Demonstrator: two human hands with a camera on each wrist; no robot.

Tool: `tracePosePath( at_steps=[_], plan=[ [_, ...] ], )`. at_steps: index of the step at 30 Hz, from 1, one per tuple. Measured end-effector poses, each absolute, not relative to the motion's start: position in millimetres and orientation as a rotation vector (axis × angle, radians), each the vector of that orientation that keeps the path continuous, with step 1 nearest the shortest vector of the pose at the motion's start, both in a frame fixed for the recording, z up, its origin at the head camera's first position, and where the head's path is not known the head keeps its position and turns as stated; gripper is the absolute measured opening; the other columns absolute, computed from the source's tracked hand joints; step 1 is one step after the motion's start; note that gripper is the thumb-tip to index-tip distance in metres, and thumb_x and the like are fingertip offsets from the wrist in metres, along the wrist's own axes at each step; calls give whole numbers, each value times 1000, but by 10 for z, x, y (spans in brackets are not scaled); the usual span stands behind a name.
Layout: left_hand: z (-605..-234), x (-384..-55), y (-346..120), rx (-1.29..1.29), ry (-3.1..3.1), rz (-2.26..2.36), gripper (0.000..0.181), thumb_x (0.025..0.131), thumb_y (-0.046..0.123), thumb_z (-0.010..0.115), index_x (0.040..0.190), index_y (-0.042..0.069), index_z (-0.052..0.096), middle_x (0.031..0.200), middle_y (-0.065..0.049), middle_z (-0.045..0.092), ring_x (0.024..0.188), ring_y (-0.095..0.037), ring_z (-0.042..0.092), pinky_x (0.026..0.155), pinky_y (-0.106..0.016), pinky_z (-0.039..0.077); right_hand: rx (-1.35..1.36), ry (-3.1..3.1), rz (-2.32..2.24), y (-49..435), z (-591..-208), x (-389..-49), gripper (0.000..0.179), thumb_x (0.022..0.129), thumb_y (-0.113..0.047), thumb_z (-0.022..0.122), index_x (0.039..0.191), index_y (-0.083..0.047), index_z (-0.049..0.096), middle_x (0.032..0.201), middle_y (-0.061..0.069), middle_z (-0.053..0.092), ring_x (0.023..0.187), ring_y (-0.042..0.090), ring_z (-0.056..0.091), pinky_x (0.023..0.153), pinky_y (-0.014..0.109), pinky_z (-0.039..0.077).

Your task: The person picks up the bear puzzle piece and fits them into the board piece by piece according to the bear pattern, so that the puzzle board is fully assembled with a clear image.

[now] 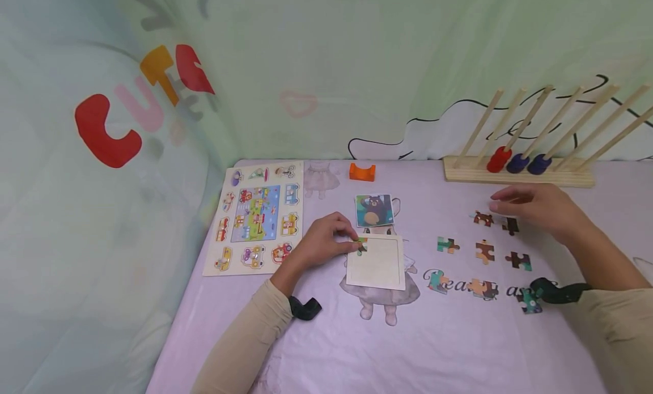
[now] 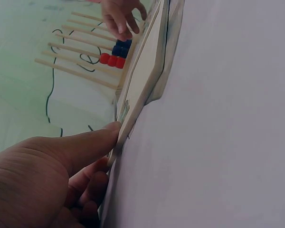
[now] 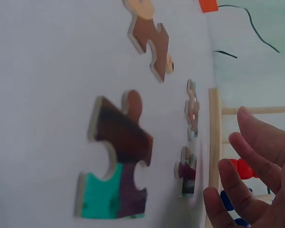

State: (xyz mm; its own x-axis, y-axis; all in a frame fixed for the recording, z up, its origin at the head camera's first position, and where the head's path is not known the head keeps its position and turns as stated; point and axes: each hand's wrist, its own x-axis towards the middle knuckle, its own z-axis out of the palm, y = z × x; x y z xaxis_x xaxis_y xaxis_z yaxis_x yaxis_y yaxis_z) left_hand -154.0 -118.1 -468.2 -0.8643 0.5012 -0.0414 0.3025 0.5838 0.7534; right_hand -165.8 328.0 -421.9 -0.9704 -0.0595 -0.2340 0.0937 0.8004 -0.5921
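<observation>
My left hand (image 1: 329, 238) pinches the upper left corner of a square wooden puzzle tray (image 1: 377, 272). In the left wrist view its thumb lies on top and the other fingers curl at the edge. A green and brown puzzle piece (image 1: 362, 248) sits in that corner, partly behind the fingertips. Fingers apart and holding nothing, my right hand (image 1: 543, 210) hovers near a dark brown puzzle piece (image 1: 510, 226). Beside that lies a bear-face piece (image 1: 483, 218). Several more loose pieces, among them a brown and teal one (image 3: 118, 161), are spread in rows below the right hand.
A bear picture card (image 1: 374, 211) lies just behind the tray. On the left is a vehicle peg board (image 1: 255, 212). An orange block (image 1: 362, 172) sits at the back. A wooden rack (image 1: 520, 177) with upright rods, red and blue beads stands at back right.
</observation>
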Motion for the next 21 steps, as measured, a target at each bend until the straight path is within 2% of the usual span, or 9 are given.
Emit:
tracePosePath(
  at_steps=[6,13,21],
  plan=[
    [-4680,-1534,-1179,669,2578,1151,10,89,26,80,96,19,77,109,5,63,101,-12,57,89,-28,45,29,2757,-897,3319,-4300,-1678,60,94,-49,71,129,0,66,125,29,64,104,35,57,74,31,44],
    [-4691,-1541,-1170,672,2584,1168,12,88,26,82,96,18,78,107,5,63,99,-11,57,87,-26,45,-4,2680,-864,3341,-4311,-1704,62,92,-49,73,127,1,67,129,30,61,109,37,53,81,37,42],
    [-4691,-1540,-1174,672,2583,1165,12,88,25,82,97,17,78,108,4,64,99,-11,57,87,-26,45,-51,2644,-819,3335,-4368,-1766,67,84,-54,79,123,0,68,130,29,58,112,40,48,85,44,42]
  ],
)
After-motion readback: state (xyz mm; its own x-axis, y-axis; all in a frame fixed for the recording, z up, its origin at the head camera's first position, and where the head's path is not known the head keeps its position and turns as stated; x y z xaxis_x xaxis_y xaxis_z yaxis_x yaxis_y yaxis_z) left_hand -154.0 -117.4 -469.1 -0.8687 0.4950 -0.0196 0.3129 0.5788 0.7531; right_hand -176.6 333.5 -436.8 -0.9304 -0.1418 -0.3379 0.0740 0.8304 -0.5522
